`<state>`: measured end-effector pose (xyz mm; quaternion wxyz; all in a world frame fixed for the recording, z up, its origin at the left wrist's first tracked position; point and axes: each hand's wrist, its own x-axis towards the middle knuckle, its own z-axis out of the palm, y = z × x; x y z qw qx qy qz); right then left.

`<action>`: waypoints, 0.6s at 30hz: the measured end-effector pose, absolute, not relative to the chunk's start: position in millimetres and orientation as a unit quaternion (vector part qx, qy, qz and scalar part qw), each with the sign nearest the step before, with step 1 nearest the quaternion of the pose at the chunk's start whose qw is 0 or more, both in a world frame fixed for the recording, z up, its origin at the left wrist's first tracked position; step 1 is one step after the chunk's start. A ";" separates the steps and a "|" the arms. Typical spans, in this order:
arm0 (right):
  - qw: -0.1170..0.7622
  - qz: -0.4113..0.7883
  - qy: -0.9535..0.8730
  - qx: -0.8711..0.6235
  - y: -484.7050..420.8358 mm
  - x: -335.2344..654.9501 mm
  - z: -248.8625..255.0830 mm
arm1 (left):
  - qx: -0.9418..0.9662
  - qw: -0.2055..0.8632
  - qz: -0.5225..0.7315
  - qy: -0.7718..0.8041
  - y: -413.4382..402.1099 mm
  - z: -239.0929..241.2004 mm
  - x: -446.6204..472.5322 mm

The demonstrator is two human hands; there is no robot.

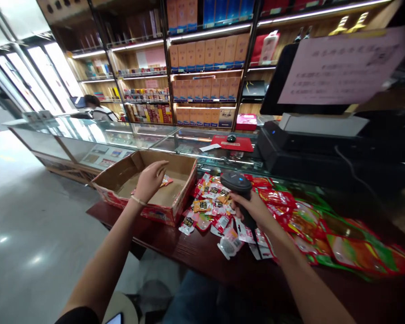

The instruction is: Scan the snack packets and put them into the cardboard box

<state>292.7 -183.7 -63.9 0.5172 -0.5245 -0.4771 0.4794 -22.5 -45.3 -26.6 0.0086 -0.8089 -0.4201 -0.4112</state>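
My right hand [248,208] is wrapped round the handle of a black barcode scanner [236,181], which has a small blue light on top. Under and beside it lies a heap of small snack packets [211,193] in red, white and orange wrappers. My left hand [151,179], with a pale band at the wrist, hovers over an open cardboard box [184,208]. Its fingers are loosely stretched out. An orange-pink packet [166,180] shows in the box just below the fingers; I see no grip on it.
Larger red and green snack bags [324,229] spread along the right of the dark red table [189,252]. Behind stand a glass counter [155,135], a mouse [231,138] on a red mat, and a monitor [273,85] with a paper sheet. A person [99,110] sits far left.
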 end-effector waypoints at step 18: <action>0.551 0.477 -0.405 -0.552 -212.0 348.4 -95.0 | -0.855 -0.150 -0.370 -0.332 -61.0 -125.7 162.2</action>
